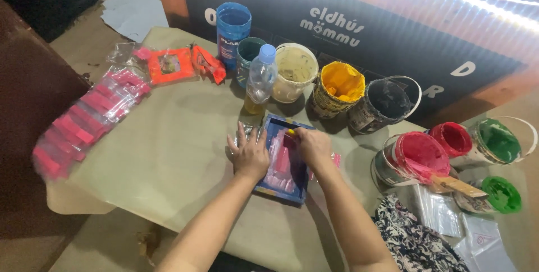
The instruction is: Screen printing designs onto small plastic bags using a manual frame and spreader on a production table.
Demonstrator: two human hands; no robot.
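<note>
A small blue-framed printing screen (pixel 279 185) lies on brown paper near the middle, with pink ink on its mesh. My left hand (pixel 247 153) lies flat with fingers spread, pressing on the frame's left edge. My right hand (pixel 312 145) is closed on a small yellow-tipped squeegee (pixel 291 132) at the screen's far end. A bit of clear plastic with pink shows just right of the frame (pixel 336 160).
Open tubs of ink stand behind and to the right: cream (pixel 295 64), yellow (pixel 342 80), black (pixel 388 99), red (pixel 418 152), green (pixel 497 140). A plastic bottle (pixel 260 78) stands behind the screen. Pink packets (pixel 84 120) lie left; clear bags (pixel 443 216) right.
</note>
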